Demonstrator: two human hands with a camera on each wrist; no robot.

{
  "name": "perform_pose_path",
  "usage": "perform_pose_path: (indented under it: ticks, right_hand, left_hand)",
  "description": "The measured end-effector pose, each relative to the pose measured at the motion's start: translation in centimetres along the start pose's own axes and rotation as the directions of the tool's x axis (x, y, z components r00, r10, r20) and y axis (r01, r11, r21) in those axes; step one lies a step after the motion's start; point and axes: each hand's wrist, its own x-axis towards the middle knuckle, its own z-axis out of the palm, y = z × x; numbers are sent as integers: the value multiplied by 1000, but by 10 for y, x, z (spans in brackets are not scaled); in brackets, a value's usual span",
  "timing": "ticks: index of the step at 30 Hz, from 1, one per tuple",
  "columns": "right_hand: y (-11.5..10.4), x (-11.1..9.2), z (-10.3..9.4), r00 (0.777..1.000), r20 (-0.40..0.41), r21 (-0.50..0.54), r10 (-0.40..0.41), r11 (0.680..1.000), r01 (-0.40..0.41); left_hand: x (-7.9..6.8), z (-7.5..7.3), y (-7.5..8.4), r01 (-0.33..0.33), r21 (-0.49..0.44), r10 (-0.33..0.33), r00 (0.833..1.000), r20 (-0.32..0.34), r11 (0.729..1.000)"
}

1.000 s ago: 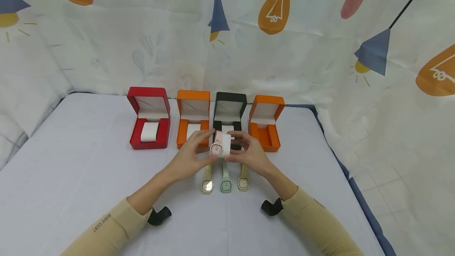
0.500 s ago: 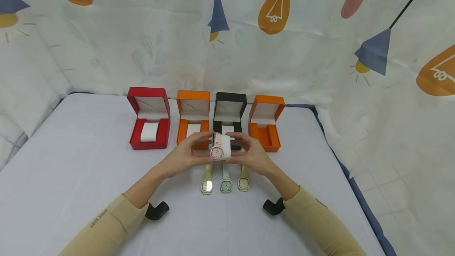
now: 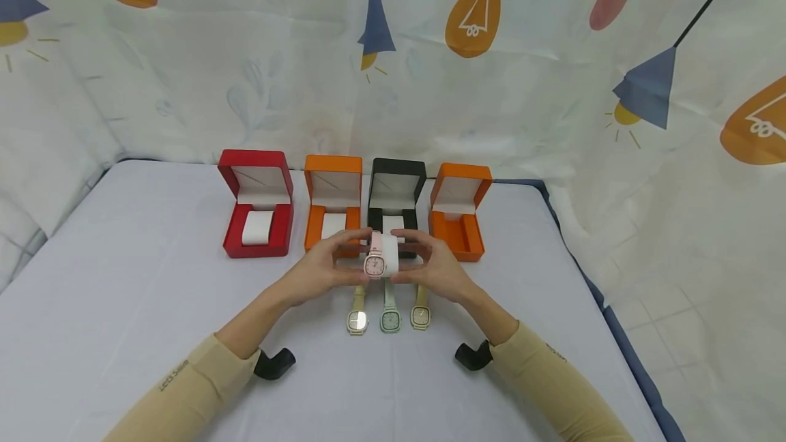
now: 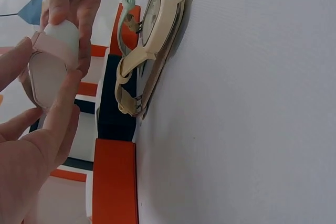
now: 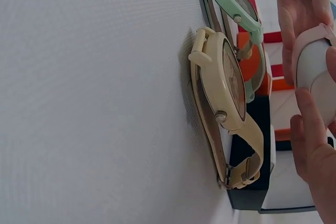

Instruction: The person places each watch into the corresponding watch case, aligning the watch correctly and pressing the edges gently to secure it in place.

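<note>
A pink watch [image 3: 374, 264] is wrapped partly round a white watch cushion [image 3: 390, 254], held up in front of the black box. My left hand [image 3: 325, 266] grips the watch side, fingertips at the strap above and thumb below the dial. On the other side, my right hand [image 3: 439, 269] grips the cushion's end between thumb and fingers. In the left wrist view the pink strap [image 4: 55, 48] crosses the pale cushion [image 4: 67, 34]. The right wrist view shows the cushion's rounded end [image 5: 313, 66] close to my right fingers [image 5: 311, 114].
Behind stand open watch boxes: red [image 3: 256, 251], orange [image 3: 315, 230], black [image 3: 399, 168] and another orange [image 3: 457, 251], which holds no cushion. Nearer lie a beige watch [image 3: 357, 320], a mint green watch [image 3: 389, 320] and a second beige watch [image 3: 420, 317] on the white tablecloth [image 3: 153, 278].
The pink watch and cushion have come down slightly and turned from a tilt to nearly upright. My left hand has shifted its hold, its thumb now lower; both hands are almost still since half a second ago.
</note>
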Motion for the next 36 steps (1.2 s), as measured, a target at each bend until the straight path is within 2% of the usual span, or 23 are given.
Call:
perform_pose_path:
  ticks: [5, 11, 20, 27, 36]
  right_hand:
    - [1, 0, 0, 1000, 7, 16, 29, 999, -29]
    - [2, 0, -2, 999, 29, 37, 21, 999, -22]
    - [3, 2, -2, 999, 24, 12, 32, 999, -33]
    - [2, 6, 0, 1000, 27, -20, 7, 1000, -6]
    - [1, 6, 5, 1000, 30, -10, 5, 1000, -4]
  left_hand:
    - [1, 1, -1, 10, 10, -10, 1000, -5, 1000]
    - [0, 1, -1, 13, 1, -13, 1000, -16, 1000]
    - [-1, 2, -2, 19, -43, -20, 1000, -17, 999]
    - [-2, -1, -1, 26, -28, -27, 999, -35, 999]
    - [-2, -1, -4, 11, -57, -12, 1000, -16, 998]
